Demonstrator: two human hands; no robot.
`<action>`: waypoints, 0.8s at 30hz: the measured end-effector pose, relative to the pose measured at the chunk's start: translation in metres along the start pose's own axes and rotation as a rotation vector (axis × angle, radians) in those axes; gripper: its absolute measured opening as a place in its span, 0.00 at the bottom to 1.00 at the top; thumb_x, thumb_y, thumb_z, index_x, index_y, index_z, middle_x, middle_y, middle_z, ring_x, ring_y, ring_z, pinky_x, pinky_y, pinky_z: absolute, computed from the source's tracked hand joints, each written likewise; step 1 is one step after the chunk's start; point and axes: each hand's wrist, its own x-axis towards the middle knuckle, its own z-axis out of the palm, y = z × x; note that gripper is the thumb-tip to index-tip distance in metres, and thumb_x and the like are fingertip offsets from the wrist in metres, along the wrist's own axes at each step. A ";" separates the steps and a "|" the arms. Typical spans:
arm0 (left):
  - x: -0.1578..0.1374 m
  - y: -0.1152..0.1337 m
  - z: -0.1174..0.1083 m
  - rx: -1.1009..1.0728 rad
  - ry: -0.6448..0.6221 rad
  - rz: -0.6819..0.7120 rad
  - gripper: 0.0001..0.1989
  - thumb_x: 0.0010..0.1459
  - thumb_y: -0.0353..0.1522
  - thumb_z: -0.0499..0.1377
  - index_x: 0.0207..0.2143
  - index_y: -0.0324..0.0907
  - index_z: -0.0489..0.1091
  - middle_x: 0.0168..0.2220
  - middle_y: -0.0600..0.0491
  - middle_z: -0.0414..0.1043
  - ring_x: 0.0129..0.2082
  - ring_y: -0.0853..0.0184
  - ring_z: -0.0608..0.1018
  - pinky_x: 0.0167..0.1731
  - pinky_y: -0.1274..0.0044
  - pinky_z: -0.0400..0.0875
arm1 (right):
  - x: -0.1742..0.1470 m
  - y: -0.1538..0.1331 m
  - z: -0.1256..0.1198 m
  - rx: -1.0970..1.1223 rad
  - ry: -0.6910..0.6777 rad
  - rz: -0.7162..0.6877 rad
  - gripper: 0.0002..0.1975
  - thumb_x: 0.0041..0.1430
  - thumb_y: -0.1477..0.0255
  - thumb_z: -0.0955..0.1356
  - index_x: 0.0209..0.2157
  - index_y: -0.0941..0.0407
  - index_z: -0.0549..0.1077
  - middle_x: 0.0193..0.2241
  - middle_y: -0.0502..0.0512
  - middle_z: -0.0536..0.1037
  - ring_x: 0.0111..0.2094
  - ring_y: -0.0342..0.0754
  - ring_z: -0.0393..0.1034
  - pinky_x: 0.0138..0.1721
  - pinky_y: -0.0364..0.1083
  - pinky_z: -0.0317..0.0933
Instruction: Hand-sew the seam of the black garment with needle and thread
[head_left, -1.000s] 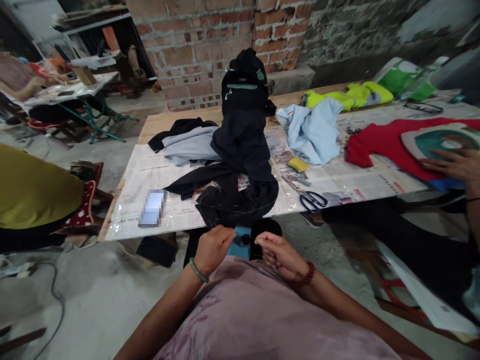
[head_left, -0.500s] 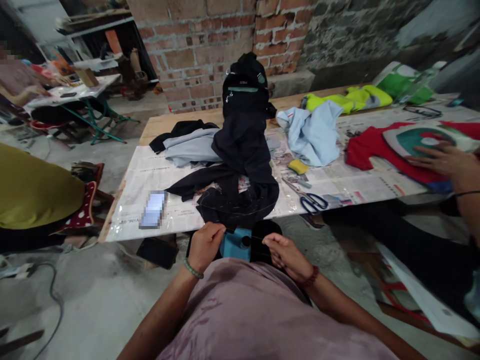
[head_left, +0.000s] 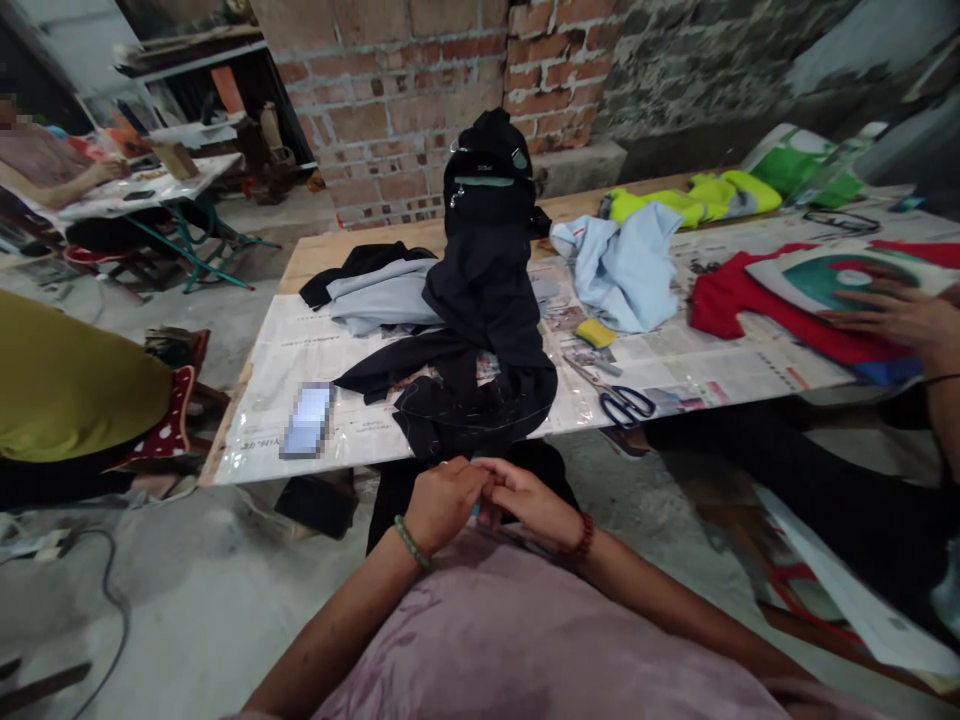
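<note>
The bare left hand [head_left: 448, 503] and bare right hand [head_left: 534, 506] meet, fingers curled together; whether they pinch anything cannot be told. Between them shows a sliver of a blue item [head_left: 475, 511], mostly hidden. Just beyond the fingers, black cloth with white lines [head_left: 469, 418] lies at the near edge of the newspaper-covered wooden table [head_left: 259, 385]. A reddish brick wall [head_left: 409, 125] stands behind.

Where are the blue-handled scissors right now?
In the head view, the scissors lie right of centre at the near edge of the table, right of the dark cloth and below the yellow sponge.
</note>
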 end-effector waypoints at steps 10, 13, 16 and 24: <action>0.002 -0.007 0.002 -0.242 0.070 -0.091 0.11 0.57 0.30 0.49 0.31 0.40 0.71 0.27 0.52 0.69 0.29 0.72 0.71 0.32 0.81 0.65 | -0.008 0.013 -0.013 0.112 0.272 0.052 0.12 0.46 0.63 0.68 0.24 0.57 0.65 0.10 0.39 0.55 0.11 0.33 0.45 0.12 0.37 0.40; 0.004 -0.015 0.004 -0.359 0.134 -0.188 0.10 0.56 0.30 0.51 0.32 0.41 0.71 0.29 0.52 0.71 0.31 0.71 0.72 0.33 0.81 0.65 | -0.011 0.016 -0.016 0.227 0.301 0.087 0.13 0.44 0.63 0.69 0.24 0.57 0.65 0.08 0.38 0.53 0.10 0.33 0.44 0.12 0.36 0.40; 0.004 -0.023 0.008 -0.459 0.164 -0.283 0.08 0.54 0.30 0.52 0.30 0.41 0.71 0.30 0.53 0.72 0.31 0.71 0.72 0.33 0.81 0.64 | -0.013 0.020 -0.019 0.347 0.291 0.133 0.14 0.43 0.63 0.69 0.25 0.57 0.64 0.07 0.37 0.51 0.09 0.33 0.42 0.11 0.36 0.39; -0.004 -0.011 0.020 -0.802 -0.029 -0.695 0.09 0.50 0.34 0.55 0.25 0.38 0.70 0.17 0.59 0.62 0.16 0.77 0.62 0.17 0.83 0.56 | -0.012 0.030 -0.022 0.522 0.324 0.180 0.16 0.39 0.64 0.71 0.26 0.56 0.63 0.08 0.36 0.51 0.09 0.33 0.41 0.10 0.36 0.39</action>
